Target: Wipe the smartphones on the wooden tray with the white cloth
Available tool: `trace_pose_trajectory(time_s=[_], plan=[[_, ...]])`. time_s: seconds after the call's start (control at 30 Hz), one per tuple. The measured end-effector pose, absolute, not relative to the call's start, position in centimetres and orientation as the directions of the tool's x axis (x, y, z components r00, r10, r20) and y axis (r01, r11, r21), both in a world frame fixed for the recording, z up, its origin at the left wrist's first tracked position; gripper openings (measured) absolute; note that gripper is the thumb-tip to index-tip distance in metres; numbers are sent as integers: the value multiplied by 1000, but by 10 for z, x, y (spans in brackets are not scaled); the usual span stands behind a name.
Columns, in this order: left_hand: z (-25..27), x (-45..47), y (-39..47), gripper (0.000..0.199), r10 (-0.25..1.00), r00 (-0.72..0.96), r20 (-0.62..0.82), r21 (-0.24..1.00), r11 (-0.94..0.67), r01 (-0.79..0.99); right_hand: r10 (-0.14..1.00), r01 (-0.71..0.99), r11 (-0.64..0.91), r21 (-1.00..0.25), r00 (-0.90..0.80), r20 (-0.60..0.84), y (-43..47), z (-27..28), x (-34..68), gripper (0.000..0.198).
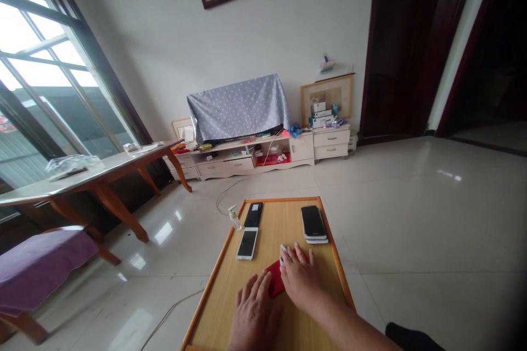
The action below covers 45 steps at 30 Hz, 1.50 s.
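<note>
On the small wooden table (218, 307) lies a flat red rectangular thing (276, 279), mostly covered by my hands; whether it is a phone or a case I cannot tell. My left hand (253, 307) holds its left edge, fingers stretched along it and thumb hidden. Across its right part, my right hand (300, 277) presses down a white wipe or tissue (282, 255), with a corner poking out past the fingers. Beyond my left hand are a white phone (247, 244) and a black phone (253, 215). A dark-screened phone (313, 222) rests on another pale one at the right.
A small clear pump bottle (235, 219) stands at the table's left edge. Farther left are a long table (119, 163) and a purple-covered seat (45, 263). A low white cabinet (302, 149) lines the far wall. A cable (173, 307) crosses the tiled floor.
</note>
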<state>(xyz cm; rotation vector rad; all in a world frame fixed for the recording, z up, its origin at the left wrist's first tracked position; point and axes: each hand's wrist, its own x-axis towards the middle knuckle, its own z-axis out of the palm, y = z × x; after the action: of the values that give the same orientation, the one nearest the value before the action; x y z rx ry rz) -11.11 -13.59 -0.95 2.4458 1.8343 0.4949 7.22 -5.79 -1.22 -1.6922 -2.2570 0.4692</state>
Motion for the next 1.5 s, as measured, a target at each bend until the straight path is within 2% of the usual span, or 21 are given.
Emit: trace_pose_trajectory(time_s=[0.1, 0.2, 0.4, 0.6, 0.87, 1.0, 1.17, 1.27, 1.43, 1.5], plan=[[-13, -113, -134, 52, 915, 312, 258, 147, -356, 923, 932, 824, 346, -448, -357, 64, -68, -16, 67, 55], [-12, -114, -133, 43, 897, 326, 299, 104, -370, 923, 932, 829, 354, -432, -350, 92, -66, -18, 73, 55], [-7, -113, -134, 33, 914, 292, 283, 181, -350, 919, 965, 891, 263, -371, -246, 94, -61, -16, 85, 56], [-20, -120, -130, 50, 935, 240, 261, 212, -298, 931, 926, 837, 375, -400, -361, 113, -72, -19, 79, 54], [-24, -124, -127, 50, 971, 182, 154, 233, -214, 948, 946, 866, 324, -381, -286, 155, -66, -22, 92, 52], [-28, -119, -126, 50, 976, 108, 190, 215, -148, 965, 931, 853, 364, -375, -323, 169, -77, -26, 104, 49], [-30, -117, -127, 49, 973, 98, 208, 223, -145, 964, 919, 840, 394, -372, -369, 141, -88, -16, 119, 41], [-28, -121, -125, 51, 983, 86, 164, 235, -123, 964, 933, 836, 360, -414, -311, 183, -92, -3, 121, 33], [-22, -126, -122, 54, 993, 114, 36, 276, -120, 954, 953, 738, 304, -602, -237, 191, -91, 8, 111, 31], [-22, -125, -122, 54, 995, 95, 41, 272, -102, 957, 956, 744, 292, -601, -224, 188, -87, 6, 107, 29]])
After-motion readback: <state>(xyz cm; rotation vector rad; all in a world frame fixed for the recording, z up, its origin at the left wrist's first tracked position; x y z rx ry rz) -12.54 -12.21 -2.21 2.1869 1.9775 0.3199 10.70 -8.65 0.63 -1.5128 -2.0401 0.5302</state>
